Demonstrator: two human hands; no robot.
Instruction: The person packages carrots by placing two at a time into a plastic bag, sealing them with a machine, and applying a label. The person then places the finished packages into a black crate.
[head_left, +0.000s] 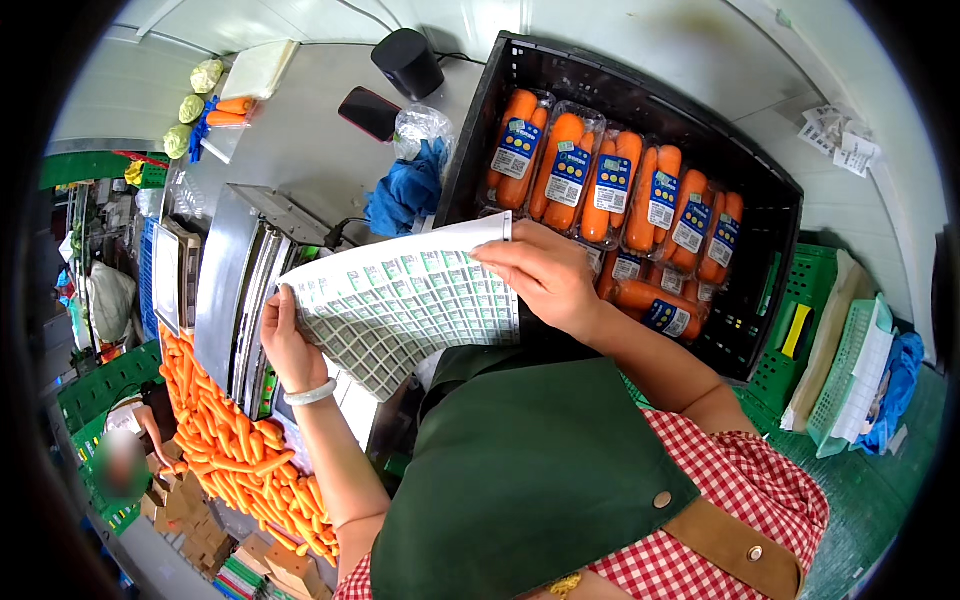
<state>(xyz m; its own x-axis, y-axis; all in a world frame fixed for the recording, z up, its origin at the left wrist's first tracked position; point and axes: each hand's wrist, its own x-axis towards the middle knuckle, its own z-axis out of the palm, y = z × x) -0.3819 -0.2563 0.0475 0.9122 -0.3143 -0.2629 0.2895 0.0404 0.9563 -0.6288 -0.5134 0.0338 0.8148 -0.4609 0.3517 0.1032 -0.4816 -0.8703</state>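
Observation:
A large sheet of small printed stickers (412, 292) is stretched between my two hands, bowed along its lower edge. Its left corner is pinched by my left hand (291, 345), which has a pale bangle at the wrist. At the upper right edge, my right hand (544, 274) grips the sheet between thumb and fingers. Just beyond that hand stands a black plastic crate (765, 169) of clear packs of carrots (566, 176). The packs bear blue-and-white labels, and small green stickers show on several of them. Part of the crate's near side is hidden behind my forearm.
Left of the sheet is a metal-topped machine (225, 285), with a heap of loose carrots (240, 457) below. A blue cloth (405, 191), a phone (369, 114) and a black speaker-like device (407, 64) lie behind. Another person (139, 424) is beside the carrots. Green crates (806, 300) stand right.

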